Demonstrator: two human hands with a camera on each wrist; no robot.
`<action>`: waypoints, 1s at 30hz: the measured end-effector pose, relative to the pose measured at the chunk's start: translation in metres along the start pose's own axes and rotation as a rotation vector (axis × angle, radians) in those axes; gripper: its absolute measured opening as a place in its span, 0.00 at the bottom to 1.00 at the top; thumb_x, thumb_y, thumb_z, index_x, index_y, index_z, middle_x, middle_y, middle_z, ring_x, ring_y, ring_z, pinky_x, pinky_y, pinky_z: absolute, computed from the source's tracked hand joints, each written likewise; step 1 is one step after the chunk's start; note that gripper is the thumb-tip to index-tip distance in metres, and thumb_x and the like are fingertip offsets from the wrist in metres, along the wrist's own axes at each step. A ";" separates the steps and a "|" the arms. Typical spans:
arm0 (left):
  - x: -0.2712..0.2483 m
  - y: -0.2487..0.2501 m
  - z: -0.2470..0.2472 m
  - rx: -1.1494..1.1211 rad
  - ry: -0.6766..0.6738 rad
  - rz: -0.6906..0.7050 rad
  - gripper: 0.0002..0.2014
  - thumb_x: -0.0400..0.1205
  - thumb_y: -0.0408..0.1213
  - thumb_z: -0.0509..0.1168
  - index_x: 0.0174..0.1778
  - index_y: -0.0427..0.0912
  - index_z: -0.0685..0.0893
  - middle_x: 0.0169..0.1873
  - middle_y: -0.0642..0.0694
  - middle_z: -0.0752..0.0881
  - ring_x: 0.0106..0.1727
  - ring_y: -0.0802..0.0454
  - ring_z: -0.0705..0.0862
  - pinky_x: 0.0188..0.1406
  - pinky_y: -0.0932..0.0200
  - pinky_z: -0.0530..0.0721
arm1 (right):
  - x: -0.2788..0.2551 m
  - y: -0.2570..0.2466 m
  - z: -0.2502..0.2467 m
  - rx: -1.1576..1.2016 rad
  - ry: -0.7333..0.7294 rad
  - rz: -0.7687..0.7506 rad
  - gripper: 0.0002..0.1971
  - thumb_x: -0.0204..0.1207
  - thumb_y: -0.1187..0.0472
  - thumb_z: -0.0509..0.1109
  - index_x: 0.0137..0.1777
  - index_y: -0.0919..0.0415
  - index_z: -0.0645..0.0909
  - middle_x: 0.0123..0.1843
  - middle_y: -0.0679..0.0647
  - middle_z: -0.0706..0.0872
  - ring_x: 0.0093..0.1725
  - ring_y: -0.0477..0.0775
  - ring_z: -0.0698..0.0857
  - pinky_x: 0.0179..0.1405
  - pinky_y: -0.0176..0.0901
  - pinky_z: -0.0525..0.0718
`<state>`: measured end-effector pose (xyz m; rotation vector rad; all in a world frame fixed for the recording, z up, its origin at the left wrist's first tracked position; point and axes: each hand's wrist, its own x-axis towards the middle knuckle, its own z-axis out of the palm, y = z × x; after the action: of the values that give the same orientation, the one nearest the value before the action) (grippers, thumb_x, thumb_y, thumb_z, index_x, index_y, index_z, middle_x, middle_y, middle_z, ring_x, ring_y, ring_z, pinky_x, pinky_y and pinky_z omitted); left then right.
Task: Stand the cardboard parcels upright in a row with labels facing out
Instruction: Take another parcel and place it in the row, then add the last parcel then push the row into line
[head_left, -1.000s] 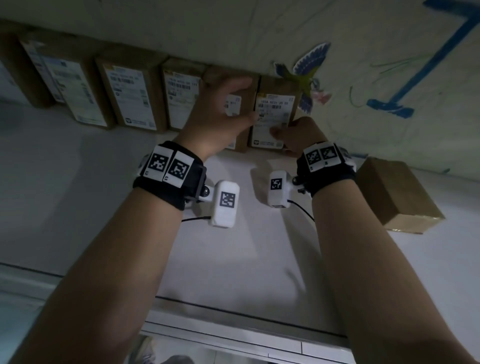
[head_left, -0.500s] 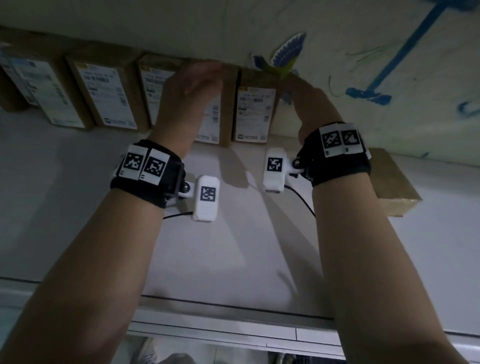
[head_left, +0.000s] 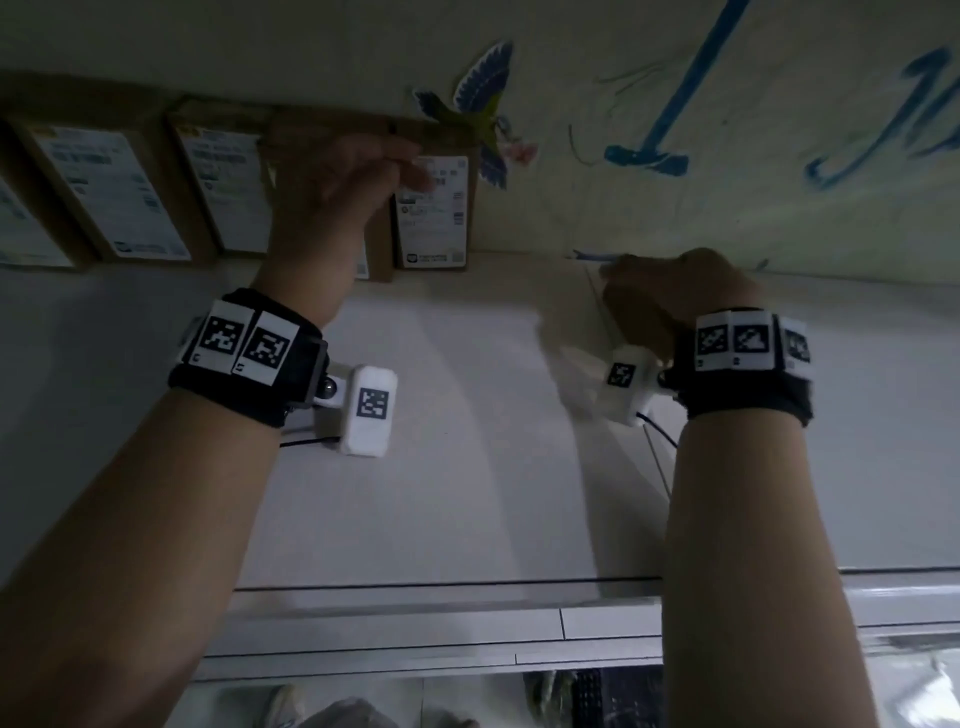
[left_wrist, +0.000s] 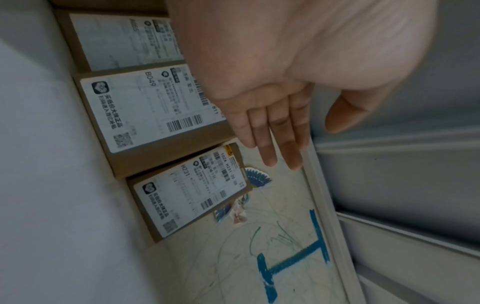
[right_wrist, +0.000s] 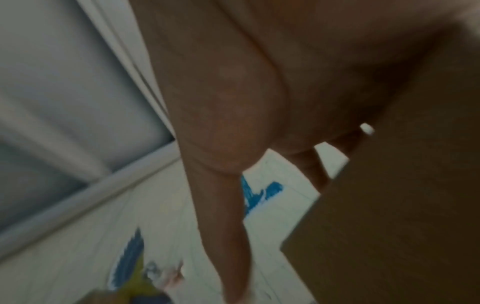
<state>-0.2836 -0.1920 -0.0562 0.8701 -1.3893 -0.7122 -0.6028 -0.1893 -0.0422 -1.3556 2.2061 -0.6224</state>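
Observation:
Several cardboard parcels stand upright along the wall, white labels facing me. The rightmost upright parcel (head_left: 434, 213) (left_wrist: 192, 203) stands beside its neighbour (left_wrist: 155, 115), which my left hand (head_left: 363, 176) (left_wrist: 306, 139) partly hides in the head view. That hand hovers before the parcels' tops, fingers straight, holding nothing. Farther right, my right hand (head_left: 670, 291) (right_wrist: 259, 102) grips a plain brown parcel (right_wrist: 389, 205), fingers round its edge. That parcel is almost wholly hidden under the hand in the head view.
A white tabletop (head_left: 467, 415) runs to a front edge (head_left: 415, 587). The wall carries a bird sticker (head_left: 478, 104) and blue scribbles (head_left: 644, 156). Bare wall and table lie between the last upright parcel and my right hand.
My right hand left the rightmost upright parcel and dropped right onto the lying brown parcel. My left hand came off the parcel tops. The view swung right.

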 end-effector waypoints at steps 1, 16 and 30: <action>-0.003 0.001 0.002 0.009 -0.035 -0.009 0.12 0.89 0.31 0.62 0.58 0.47 0.91 0.49 0.52 0.97 0.63 0.48 0.93 0.70 0.52 0.86 | -0.002 -0.002 0.002 -0.035 -0.034 -0.034 0.32 0.70 0.33 0.75 0.63 0.59 0.86 0.62 0.62 0.88 0.55 0.65 0.87 0.43 0.46 0.84; -0.018 0.011 0.027 0.115 -0.060 -0.020 0.13 0.81 0.43 0.73 0.60 0.45 0.90 0.56 0.47 0.92 0.61 0.53 0.91 0.62 0.53 0.92 | -0.031 -0.062 0.058 1.443 -0.938 -0.191 0.34 0.92 0.40 0.54 0.90 0.62 0.65 0.86 0.70 0.74 0.87 0.72 0.72 0.87 0.73 0.68; -0.022 0.013 0.035 0.167 -0.029 0.051 0.29 0.85 0.32 0.76 0.82 0.39 0.76 0.68 0.55 0.86 0.68 0.68 0.89 0.62 0.65 0.90 | -0.069 -0.056 0.088 1.054 -0.620 -0.385 0.27 0.86 0.45 0.72 0.81 0.55 0.77 0.69 0.61 0.92 0.66 0.64 0.93 0.63 0.60 0.92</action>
<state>-0.3212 -0.1703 -0.0574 0.9542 -1.5078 -0.5783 -0.4833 -0.1612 -0.0671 -1.1246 0.8626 -1.0956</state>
